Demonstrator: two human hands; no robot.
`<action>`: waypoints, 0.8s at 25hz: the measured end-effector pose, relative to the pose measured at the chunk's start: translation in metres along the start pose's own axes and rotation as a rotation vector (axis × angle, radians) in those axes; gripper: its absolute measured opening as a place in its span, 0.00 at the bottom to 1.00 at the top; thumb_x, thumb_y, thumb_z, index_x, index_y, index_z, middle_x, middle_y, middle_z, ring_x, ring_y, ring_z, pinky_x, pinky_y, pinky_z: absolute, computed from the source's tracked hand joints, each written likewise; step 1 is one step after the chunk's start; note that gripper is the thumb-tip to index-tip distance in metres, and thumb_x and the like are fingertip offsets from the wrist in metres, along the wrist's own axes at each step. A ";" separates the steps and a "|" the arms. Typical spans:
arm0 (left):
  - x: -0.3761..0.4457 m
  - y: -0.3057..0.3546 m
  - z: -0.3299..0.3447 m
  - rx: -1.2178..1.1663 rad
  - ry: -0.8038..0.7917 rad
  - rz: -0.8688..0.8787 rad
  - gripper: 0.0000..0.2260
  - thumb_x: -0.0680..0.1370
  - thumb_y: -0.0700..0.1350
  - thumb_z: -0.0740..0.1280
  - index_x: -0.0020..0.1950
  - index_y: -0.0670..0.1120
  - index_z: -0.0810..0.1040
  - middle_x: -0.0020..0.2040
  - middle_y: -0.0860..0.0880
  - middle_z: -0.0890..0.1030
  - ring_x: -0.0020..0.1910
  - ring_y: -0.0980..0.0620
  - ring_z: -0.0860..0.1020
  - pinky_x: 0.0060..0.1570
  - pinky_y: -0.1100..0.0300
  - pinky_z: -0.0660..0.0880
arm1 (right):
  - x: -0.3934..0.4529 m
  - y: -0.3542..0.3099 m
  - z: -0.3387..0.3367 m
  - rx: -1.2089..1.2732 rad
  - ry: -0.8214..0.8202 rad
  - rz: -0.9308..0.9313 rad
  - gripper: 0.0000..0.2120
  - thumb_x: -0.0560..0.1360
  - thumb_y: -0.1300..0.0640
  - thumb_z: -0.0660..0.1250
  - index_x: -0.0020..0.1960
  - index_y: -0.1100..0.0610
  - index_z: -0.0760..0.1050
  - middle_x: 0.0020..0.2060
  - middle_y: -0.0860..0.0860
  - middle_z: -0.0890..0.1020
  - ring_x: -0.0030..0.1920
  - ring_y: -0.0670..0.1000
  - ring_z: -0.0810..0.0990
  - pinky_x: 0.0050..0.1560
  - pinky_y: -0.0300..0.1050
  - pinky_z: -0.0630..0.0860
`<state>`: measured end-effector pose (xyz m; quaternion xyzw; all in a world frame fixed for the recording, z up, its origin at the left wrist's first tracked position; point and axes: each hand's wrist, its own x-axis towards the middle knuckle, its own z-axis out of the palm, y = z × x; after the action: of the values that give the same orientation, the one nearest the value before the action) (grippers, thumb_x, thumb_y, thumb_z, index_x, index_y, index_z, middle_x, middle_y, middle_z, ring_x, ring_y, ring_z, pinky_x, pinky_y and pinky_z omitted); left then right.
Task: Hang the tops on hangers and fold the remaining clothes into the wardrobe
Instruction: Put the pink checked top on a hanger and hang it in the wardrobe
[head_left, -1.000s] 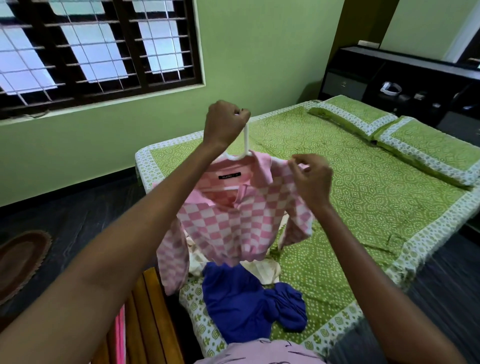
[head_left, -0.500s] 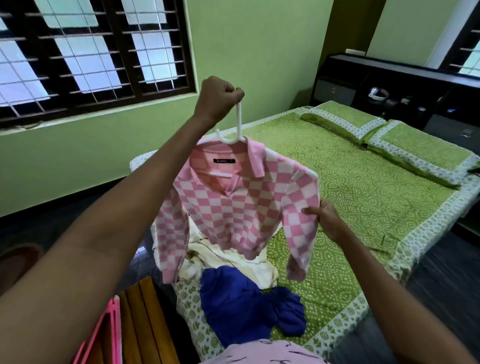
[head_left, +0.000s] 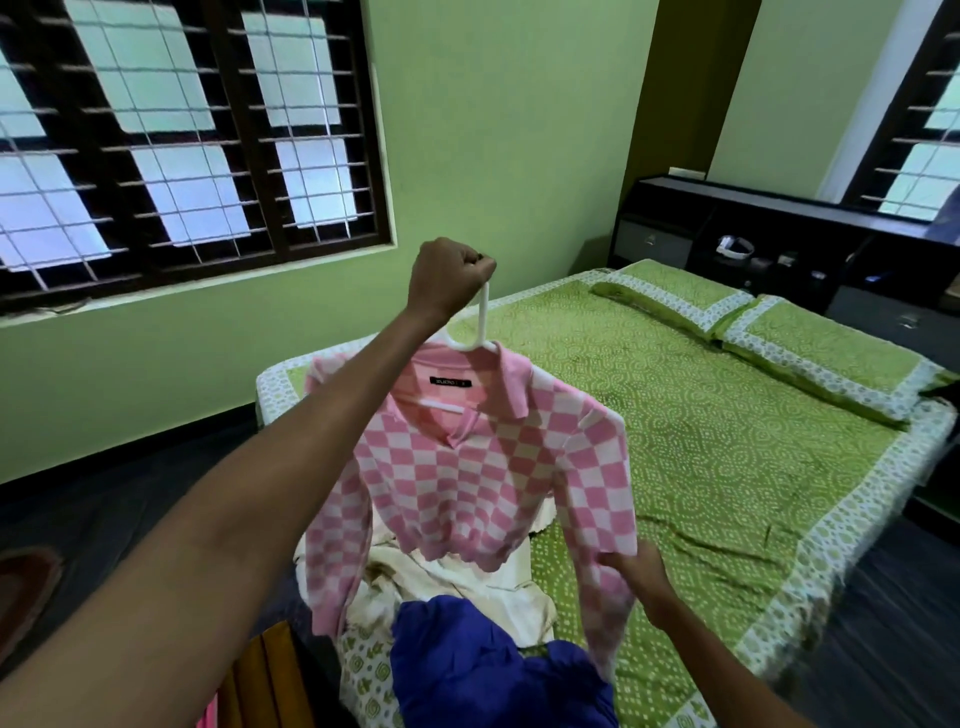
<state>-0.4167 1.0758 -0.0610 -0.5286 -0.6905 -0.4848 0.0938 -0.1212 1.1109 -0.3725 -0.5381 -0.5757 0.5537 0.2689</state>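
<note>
Left hand (head_left: 451, 275): raised at 12 o'clock, grip clenched around white hanger (head_left: 480, 332) hook.
Right hand (head_left: 639, 574): low at 5 o'clock, grip pinching a sleeve.
Tops: one pink checked top (head_left: 467, 467) hanging mid-frame above the bed (head_left: 727, 467).
Loose clothes: one cream garment (head_left: 483, 587), one blue garment (head_left: 483, 670), at 6 o'clock.
Pillows: two.

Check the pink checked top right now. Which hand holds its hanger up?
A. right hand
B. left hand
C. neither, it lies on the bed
B: the left hand grips the white hanger hook, while the right hand pinches the pink checked top at its sleeve.
</note>
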 end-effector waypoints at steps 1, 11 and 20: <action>0.005 0.004 -0.003 0.001 0.012 0.018 0.14 0.65 0.46 0.61 0.22 0.39 0.71 0.19 0.48 0.59 0.24 0.52 0.61 0.26 0.62 0.56 | 0.001 0.001 -0.003 0.087 -0.022 0.049 0.24 0.55 0.60 0.74 0.49 0.66 0.79 0.41 0.57 0.82 0.39 0.53 0.79 0.35 0.44 0.74; 0.033 0.024 -0.010 0.010 0.116 0.154 0.17 0.67 0.43 0.62 0.22 0.46 0.58 0.21 0.49 0.53 0.26 0.50 0.56 0.26 0.60 0.53 | -0.004 -0.083 0.018 -0.264 0.471 -0.233 0.34 0.66 0.54 0.76 0.64 0.67 0.66 0.60 0.63 0.71 0.61 0.61 0.70 0.59 0.55 0.69; 0.016 0.037 0.017 -0.041 -0.151 -0.005 0.18 0.68 0.47 0.61 0.21 0.46 0.59 0.20 0.48 0.58 0.23 0.51 0.57 0.29 0.58 0.58 | -0.037 -0.324 0.063 -0.242 -0.213 -0.789 0.18 0.74 0.55 0.69 0.59 0.61 0.68 0.45 0.53 0.78 0.41 0.47 0.77 0.41 0.41 0.75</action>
<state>-0.3866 1.0983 -0.0381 -0.5636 -0.6869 -0.4579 0.0292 -0.2726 1.1169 -0.0767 -0.2442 -0.8228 0.3894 0.3342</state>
